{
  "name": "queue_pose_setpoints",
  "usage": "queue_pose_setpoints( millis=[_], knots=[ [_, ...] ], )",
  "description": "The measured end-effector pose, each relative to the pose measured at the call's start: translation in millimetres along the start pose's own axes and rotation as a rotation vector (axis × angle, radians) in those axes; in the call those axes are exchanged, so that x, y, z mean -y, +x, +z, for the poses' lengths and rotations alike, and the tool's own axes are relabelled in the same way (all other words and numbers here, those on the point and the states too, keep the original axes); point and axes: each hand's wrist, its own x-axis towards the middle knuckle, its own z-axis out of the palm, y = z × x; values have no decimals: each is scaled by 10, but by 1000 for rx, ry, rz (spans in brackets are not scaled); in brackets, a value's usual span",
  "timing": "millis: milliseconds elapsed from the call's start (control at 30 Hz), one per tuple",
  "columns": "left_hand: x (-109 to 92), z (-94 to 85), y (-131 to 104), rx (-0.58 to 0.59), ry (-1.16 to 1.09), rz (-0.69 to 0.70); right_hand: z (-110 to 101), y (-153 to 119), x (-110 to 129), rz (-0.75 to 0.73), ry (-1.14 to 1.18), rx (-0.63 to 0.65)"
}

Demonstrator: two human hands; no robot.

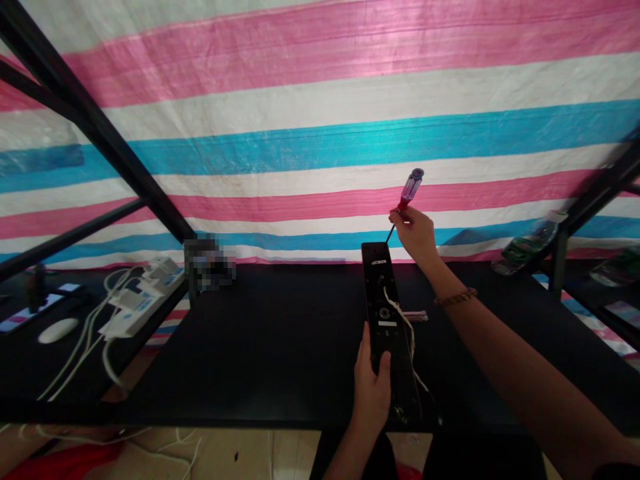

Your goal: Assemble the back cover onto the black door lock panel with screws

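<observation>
- Black, the panel (372, 287) sits right of the middle of the table (275, 347), its long axis running from near edge to far edge, far end leaning a little left.
- My left hand (371, 393) is the nearer one: it grips the panel's left side by the lower half, thumb on the face.
- My right hand (416, 235) is closed in a pinch around the screwdriver (412, 187), low, by the shaft; the handle points up and away.
- What counts is the tip against the panel's far end: it comes down at the right corner there. I cannot tell whether it touches or sits just behind.
- That end shows against the striped sheet (320, 160) beyond the table's far edge; I judge it raised, but cannot be sure.
- A pale cord (411, 333) crosses the panel's middle and trails down its right side towards the near edge, clear of the tip.
- A slim pinkish thing (417, 316) lies just right of the panel.
- By the far right corner, a bottle (530, 247) slants, well apart from me.
- Past the left edge are a strip (135, 307) and a mouse (57, 330), out of my way.
</observation>
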Motion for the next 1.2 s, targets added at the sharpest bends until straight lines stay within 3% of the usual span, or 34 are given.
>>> queue_pose_setpoints(
  millis=[200,400,533,633,733,800,867,933,1033,1200],
  knots=[
    [-17,-22,11,5,23,-4,-48,-47,87,20,-58,-113],
    [-89,-150,51,71,154,2,-86,-71,62,7,98,-16],
    [-201,-314,73,124,255,63,-79,-84,120,47,66,-51],
    [-332,-705,352,-38,390,182,-81,-99,179,67,48,-53],
    [-488,-1434,952,-360,650,291,-89,-118,208,84,87,-28],
    [-574,-1997,1411,-610,884,253,-92,-131,209,91,104,-22],
    [-625,-2485,1796,-737,949,199,-93,-142,203,93,112,-20],
    [-639,-2825,2050,-808,993,163,-92,-152,193,95,126,-19],
    [-640,-3073,2214,-841,1042,145,-91,-166,178,99,156,-18],
    [-829,-3164,2333,-821,1034,215,-111,-178,174,117,166,-20]
  ],
)
